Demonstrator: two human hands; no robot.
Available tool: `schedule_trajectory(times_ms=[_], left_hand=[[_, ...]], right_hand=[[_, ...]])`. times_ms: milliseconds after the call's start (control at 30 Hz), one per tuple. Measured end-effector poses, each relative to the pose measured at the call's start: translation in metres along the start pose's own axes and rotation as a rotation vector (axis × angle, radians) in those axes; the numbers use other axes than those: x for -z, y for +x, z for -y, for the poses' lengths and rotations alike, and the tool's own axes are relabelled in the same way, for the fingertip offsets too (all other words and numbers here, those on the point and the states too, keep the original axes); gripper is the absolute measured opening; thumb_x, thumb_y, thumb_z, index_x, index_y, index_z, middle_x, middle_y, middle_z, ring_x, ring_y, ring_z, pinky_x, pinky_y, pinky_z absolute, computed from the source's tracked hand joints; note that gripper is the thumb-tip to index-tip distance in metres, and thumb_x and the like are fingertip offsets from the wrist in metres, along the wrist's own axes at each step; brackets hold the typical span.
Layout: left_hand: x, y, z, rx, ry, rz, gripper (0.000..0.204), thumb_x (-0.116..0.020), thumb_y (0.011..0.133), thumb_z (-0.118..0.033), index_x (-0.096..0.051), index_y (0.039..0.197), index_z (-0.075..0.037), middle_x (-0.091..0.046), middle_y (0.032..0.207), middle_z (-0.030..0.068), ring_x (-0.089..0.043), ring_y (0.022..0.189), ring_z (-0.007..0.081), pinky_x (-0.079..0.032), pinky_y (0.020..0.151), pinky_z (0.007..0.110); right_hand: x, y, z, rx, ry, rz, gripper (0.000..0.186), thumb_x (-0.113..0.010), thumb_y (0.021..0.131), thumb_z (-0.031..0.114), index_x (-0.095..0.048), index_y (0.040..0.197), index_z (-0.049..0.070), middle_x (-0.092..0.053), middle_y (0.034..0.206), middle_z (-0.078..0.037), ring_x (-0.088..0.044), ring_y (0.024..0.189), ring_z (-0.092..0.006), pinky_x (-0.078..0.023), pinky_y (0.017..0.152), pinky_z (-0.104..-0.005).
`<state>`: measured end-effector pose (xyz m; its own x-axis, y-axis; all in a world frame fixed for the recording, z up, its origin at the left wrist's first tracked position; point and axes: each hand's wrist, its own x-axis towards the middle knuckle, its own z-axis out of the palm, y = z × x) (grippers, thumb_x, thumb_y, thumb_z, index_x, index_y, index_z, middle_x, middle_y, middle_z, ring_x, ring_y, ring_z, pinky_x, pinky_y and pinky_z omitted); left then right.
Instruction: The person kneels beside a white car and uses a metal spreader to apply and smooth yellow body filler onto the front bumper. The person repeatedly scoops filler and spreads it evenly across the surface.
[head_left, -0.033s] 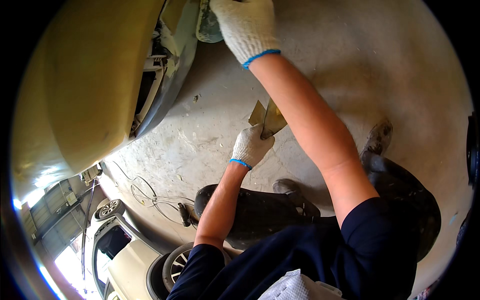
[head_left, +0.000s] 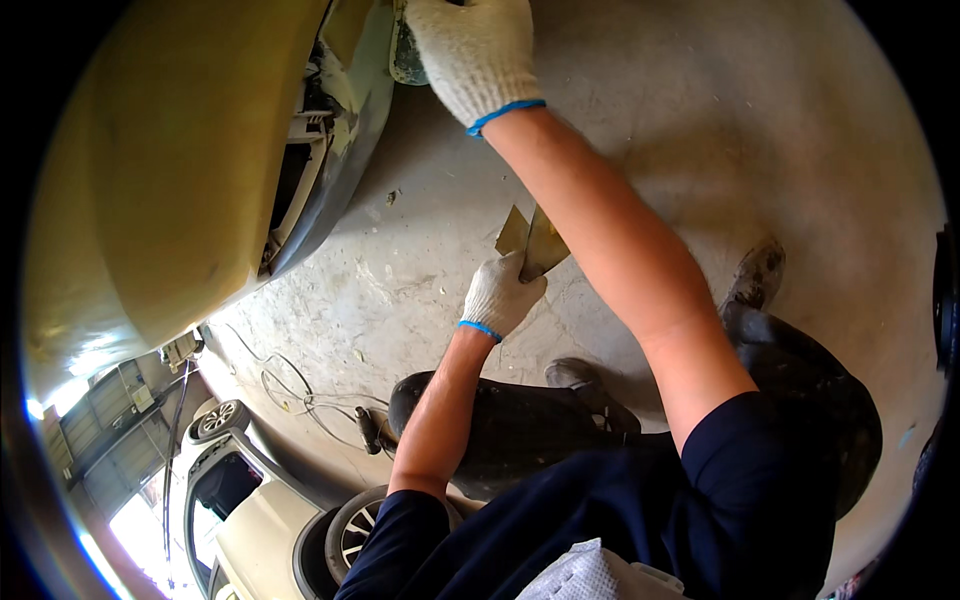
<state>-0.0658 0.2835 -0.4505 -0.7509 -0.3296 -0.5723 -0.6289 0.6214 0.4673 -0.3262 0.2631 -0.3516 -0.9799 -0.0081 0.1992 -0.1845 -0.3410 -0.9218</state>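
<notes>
My left hand [head_left: 503, 295], in a white knit glove with a blue cuff, pinches two thin flat blades like putty spreaders [head_left: 545, 245]. They fan apart above the floor, and my right forearm hides part of the larger one. My right hand [head_left: 478, 55], gloved the same way, reaches to the top edge beside the front of a car body [head_left: 350, 170]. Its fingertips are cut off or turned away, so what they hold does not show. Next to it is a greenish, round-cornered flat piece [head_left: 408, 55] with pale smears.
At left, the car's yellowish panel [head_left: 170, 170] fills the view, with an open gap [head_left: 295, 180] at its edge. A hose [head_left: 300, 395] lies coiled on the concrete floor [head_left: 400, 250]. A pale car [head_left: 265, 525] stands lower left. My dark-trousered knees are bent below my arms.
My right hand has shifted slightly left, toward the car body. My left hand and the spreaders have barely moved.
</notes>
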Motion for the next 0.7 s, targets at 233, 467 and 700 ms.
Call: schedule_trajectory(times_ms=[233,467,700], left_hand=[[-0.004,-0.001,0.01,0.017,0.013,0.057,0.033,-0.067,0.084,-0.029,-0.066,0.094,0.002,-0.068,0.09,0.0309,-0.067,0.091,0.0494,-0.053,0.078,0.054],[-0.006,0.008,-0.013,0.017,0.014,0.089,0.032,-0.068,0.083,-0.03,-0.067,0.091,0.001,-0.069,0.09,0.0293,-0.067,0.089,0.0477,-0.053,0.079,0.054],[-0.004,0.004,-0.01,0.026,0.047,0.093,0.033,-0.069,0.083,-0.031,-0.066,0.091,0.001,-0.069,0.088,0.0293,-0.067,0.088,0.0484,-0.053,0.078,0.054]], right_hand=[[-0.011,-0.039,0.006,0.326,-0.092,-0.052,0.018,-0.067,0.084,0.0,-0.072,0.1,0.005,-0.069,0.091,-0.013,-0.067,0.088,-0.0313,-0.057,0.079,-0.0429],[0.014,-0.036,-0.021,0.233,0.086,0.095,0.017,-0.072,0.084,0.003,-0.075,0.1,0.01,-0.071,0.093,-0.01,-0.067,0.083,-0.0306,-0.057,0.077,-0.043],[-0.002,-0.008,-0.008,0.241,-0.098,-0.074,0.021,-0.073,0.084,0.003,-0.076,0.102,0.013,-0.071,0.093,-0.008,-0.066,0.084,-0.0295,-0.057,0.077,-0.0417]])
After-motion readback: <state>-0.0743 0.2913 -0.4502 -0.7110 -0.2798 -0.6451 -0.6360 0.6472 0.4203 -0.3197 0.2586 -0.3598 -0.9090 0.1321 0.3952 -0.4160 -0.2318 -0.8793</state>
